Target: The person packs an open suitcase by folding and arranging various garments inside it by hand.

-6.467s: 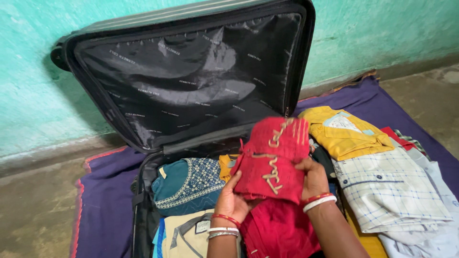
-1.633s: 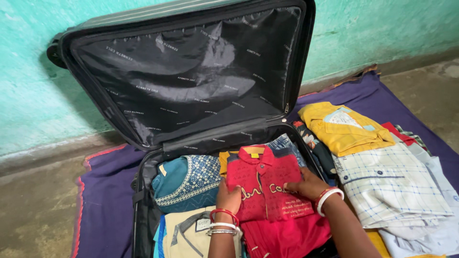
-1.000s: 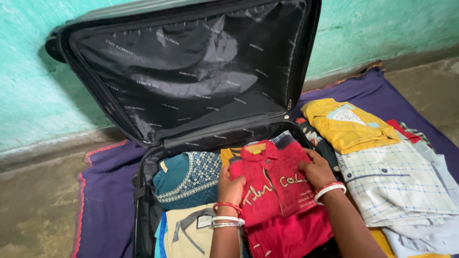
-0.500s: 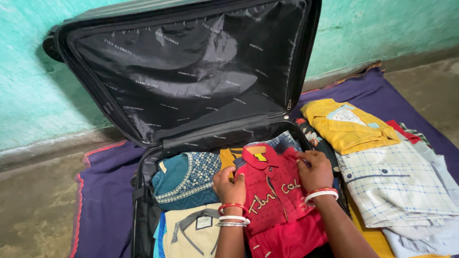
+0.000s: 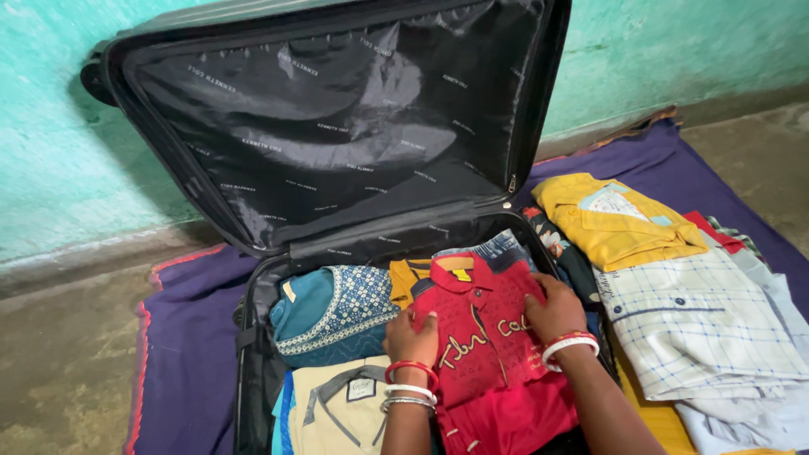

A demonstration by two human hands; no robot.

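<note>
Leaning against the green wall (image 5: 50, 152), the suitcase lid (image 5: 337, 126) stands open so we can reach the suitcase (image 5: 253, 320) on the purple blanket (image 5: 185, 337). A stack of folded shirts (image 5: 691, 320) waits just beside it on our right. Inside, the red shirt (image 5: 480, 337) lies folded on other red cloth, beside a teal garment (image 5: 333, 312). Our left hand (image 5: 411, 337) presses its left edge, fingers curled down on the cloth; our right hand (image 5: 554, 307) lies flat on its right edge, fingers spread, wrists bent down.
</note>
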